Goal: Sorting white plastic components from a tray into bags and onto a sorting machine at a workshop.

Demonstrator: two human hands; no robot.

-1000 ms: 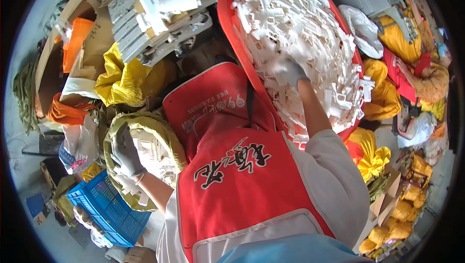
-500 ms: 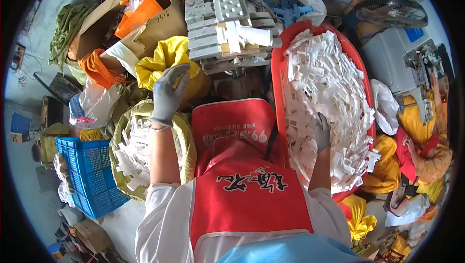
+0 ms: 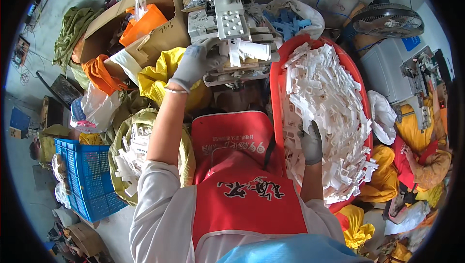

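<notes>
Guessing it's the pressing step: the grey-gloved left hand [image 3: 195, 64] has fingers curled beside the white plastic pistol-shaped piece [image 3: 248, 49], far centre, can't tell if gripping. Grey-gloved right hand [image 3: 311, 147] is half open over the red oval plastic tub [image 3: 277, 93], right side. Next move probably calls for keeping fingers clear of the grey metal press head [image 3: 231, 23].

Wht pcs [image 3: 327, 98], red tub [image 3: 276, 93]

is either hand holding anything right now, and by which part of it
It cannot be told: the left hand is beside the white pistol-shaped piece, the right hand over the loose white parts, but neither grip shows clearly.
</notes>
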